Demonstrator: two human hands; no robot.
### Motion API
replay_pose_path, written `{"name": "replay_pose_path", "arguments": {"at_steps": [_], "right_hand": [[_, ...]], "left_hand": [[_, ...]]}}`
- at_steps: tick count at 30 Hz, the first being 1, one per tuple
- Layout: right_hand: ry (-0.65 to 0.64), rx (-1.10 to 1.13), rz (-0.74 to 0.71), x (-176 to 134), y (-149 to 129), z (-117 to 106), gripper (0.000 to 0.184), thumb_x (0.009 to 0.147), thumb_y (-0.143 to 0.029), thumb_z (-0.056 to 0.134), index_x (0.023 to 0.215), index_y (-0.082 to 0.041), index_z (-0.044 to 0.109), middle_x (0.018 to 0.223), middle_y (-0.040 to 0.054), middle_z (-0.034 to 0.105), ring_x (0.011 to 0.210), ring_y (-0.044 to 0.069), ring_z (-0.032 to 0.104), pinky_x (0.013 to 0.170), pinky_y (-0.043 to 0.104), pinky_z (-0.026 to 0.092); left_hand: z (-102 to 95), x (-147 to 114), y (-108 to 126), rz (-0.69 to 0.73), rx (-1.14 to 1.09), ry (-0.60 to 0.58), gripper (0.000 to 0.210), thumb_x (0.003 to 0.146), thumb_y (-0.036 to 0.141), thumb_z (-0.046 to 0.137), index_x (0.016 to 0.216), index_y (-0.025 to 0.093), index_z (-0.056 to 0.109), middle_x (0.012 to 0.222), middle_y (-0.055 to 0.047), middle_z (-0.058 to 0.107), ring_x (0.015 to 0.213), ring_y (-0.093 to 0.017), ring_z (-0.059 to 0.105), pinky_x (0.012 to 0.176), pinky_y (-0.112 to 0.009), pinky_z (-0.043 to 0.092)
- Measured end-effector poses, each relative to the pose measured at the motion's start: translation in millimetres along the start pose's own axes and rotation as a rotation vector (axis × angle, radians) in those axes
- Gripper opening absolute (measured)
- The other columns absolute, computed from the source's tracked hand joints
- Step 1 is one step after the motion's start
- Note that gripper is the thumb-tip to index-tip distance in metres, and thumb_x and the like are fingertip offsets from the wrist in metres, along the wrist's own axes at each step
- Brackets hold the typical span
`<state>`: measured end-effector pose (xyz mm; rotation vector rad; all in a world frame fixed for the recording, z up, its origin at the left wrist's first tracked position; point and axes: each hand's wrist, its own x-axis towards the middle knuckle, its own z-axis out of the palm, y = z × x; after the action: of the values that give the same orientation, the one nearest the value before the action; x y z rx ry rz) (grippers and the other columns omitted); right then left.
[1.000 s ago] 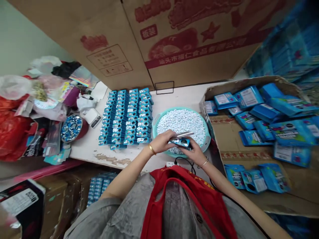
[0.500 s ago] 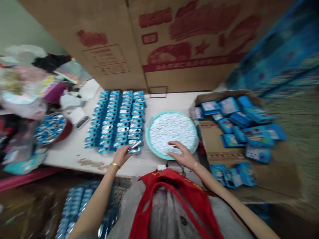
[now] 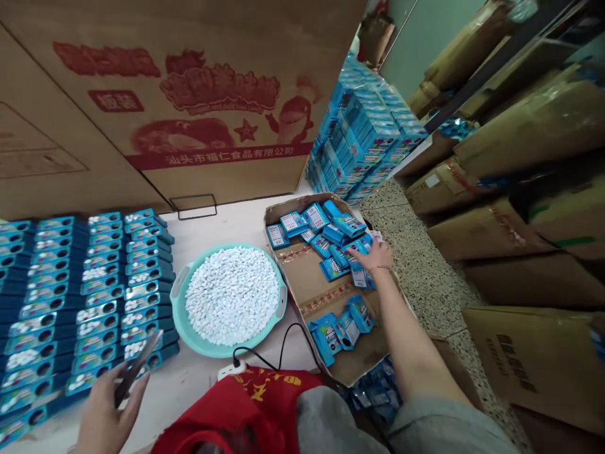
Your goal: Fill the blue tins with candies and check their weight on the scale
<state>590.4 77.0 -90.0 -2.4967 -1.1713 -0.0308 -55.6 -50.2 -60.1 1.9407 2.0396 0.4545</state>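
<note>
My left hand (image 3: 108,407) is closed around a slim tool (image 3: 137,369) with a dark handle and a silvery, blade-like end; its exact kind is unclear. The tool's tip is over rows of small blue boxes (image 3: 101,315), which have round holes and white pellets on their tops. My right hand (image 3: 378,257) reaches over a pile of blue packets (image 3: 333,265) in a shallow cardboard tray (image 3: 302,277). Its thumb and fingers are apart, touching the packets at the pile's right side. Between the hands stands a turquoise basin (image 3: 182,315) filled with small white pellets (image 3: 231,295).
A large printed carton (image 3: 212,126) walls off the back of the white table (image 3: 227,224). Wrapped stacks of blue boxes (image 3: 363,139) stand behind the tray. Brown cartons (image 3: 534,353) line the right beyond the speckled floor (image 3: 420,252). A cable (image 3: 283,343) runs from a white socket along the basin.
The view has turned right. My right hand has gone from above the white pellets to the packets in the tray. My left hand still holds the slim tool near the blue boxes.
</note>
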Motion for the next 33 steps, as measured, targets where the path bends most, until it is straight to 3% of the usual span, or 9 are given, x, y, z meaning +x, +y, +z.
{"name": "replay_pose_path", "arguments": {"at_steps": [4,8,13,17,20,24,27,29,33], "right_hand": [[-0.011,-0.013,-0.097,-9,8,18,0.09,0.062,-0.073,0.068,0.123,-0.009,0.054,0.117,0.0255,0.047,0.107,0.04,0.043,0.087,0.059,0.039],[-0.046,-0.016,-0.223,-32,6,17,0.074,0.076,-0.058,0.065,0.131,-0.012,0.051,0.112,0.0209,0.047,0.101,0.035,0.044,0.086,0.057,0.043],[-0.151,-0.003,-0.321,-62,10,-9,0.058,0.085,-0.042,0.059,0.134,-0.013,0.05,0.123,0.0232,0.045,0.11,0.038,0.046,0.093,0.062,0.041],[-0.162,0.245,-0.37,-109,-7,-26,0.048,0.088,-0.043,0.057,0.128,-0.018,0.051,0.138,0.0204,0.04,0.127,0.037,0.042,0.102,0.058,0.039],[-0.133,0.454,-0.281,-146,-30,-33,0.044,0.086,-0.045,0.061,0.121,-0.019,0.054,0.136,0.0177,0.045,0.128,0.033,0.045,0.104,0.053,0.04],[-0.086,0.749,0.019,-174,-57,-44,0.046,0.076,-0.044,0.072,0.114,-0.021,0.057,0.108,0.0087,0.062,0.103,0.026,0.061,0.098,0.048,0.046],[-0.22,1.032,0.227,-184,-73,-54,0.047,0.071,-0.04,0.077,0.11,-0.022,0.058,0.102,0.0038,0.067,0.093,0.022,0.065,0.091,0.043,0.052],[-0.352,1.171,0.316,-190,-84,-60,0.048,0.071,-0.038,0.078,0.111,-0.023,0.059,0.101,0.0026,0.069,0.091,0.021,0.066,0.087,0.041,0.054],[-0.606,1.282,0.307,-206,-110,-64,0.05,0.07,-0.035,0.079,0.114,-0.024,0.058,0.105,0.003,0.07,0.095,0.021,0.067,0.089,0.039,0.054]], "left_hand": [[22.2,30,56,0.127,-0.147,-0.149,0.039,0.087,0.052,0.045,0.112,0.022,0.052,0.103,-0.01,0.066,0.092,-0.027,0.067,0.083,-0.041,0.055],[49.8,62,96,0.23,-0.158,-0.332,0.038,0.091,0.05,0.042,0.112,0.021,0.053,0.11,-0.01,0.067,0.101,-0.024,0.066,0.09,-0.037,0.053],[45.3,87,95,0.315,-0.006,-0.467,0.034,0.092,0.041,0.037,0.111,0.02,0.055,0.11,-0.011,0.064,0.103,-0.025,0.064,0.092,-0.038,0.051],[32.0,87,88,0.296,0.244,-0.655,0.026,0.091,0.025,0.037,0.107,0.019,0.058,0.104,-0.011,0.063,0.094,-0.027,0.065,0.081,-0.039,0.051],[48.0,79,103,0.23,0.259,-0.729,0.021,0.089,0.016,0.039,0.099,0.014,0.058,0.097,-0.014,0.062,0.091,-0.028,0.064,0.08,-0.041,0.05],[100.0,76,133,0.17,0.168,-0.701,0.023,0.089,0.013,0.045,0.109,0.014,0.054,0.111,-0.015,0.062,0.104,-0.025,0.062,0.091,-0.038,0.048],[131.9,77,142,0.152,0.12,-0.65,0.03,0.09,0.011,0.042,0.119,0.014,0.049,0.123,-0.015,0.057,0.114,-0.023,0.058,0.099,-0.037,0.045],[142.3,77,143,0.146,0.082,-0.621,0.032,0.09,0.01,0.041,0.121,0.014,0.047,0.125,-0.016,0.056,0.116,-0.024,0.056,0.1,-0.037,0.045],[150.8,77,144,0.154,0.0,-0.585,0.028,0.088,0.011,0.044,0.115,0.015,0.05,0.118,-0.014,0.059,0.112,-0.024,0.058,0.098,-0.038,0.047]]}}
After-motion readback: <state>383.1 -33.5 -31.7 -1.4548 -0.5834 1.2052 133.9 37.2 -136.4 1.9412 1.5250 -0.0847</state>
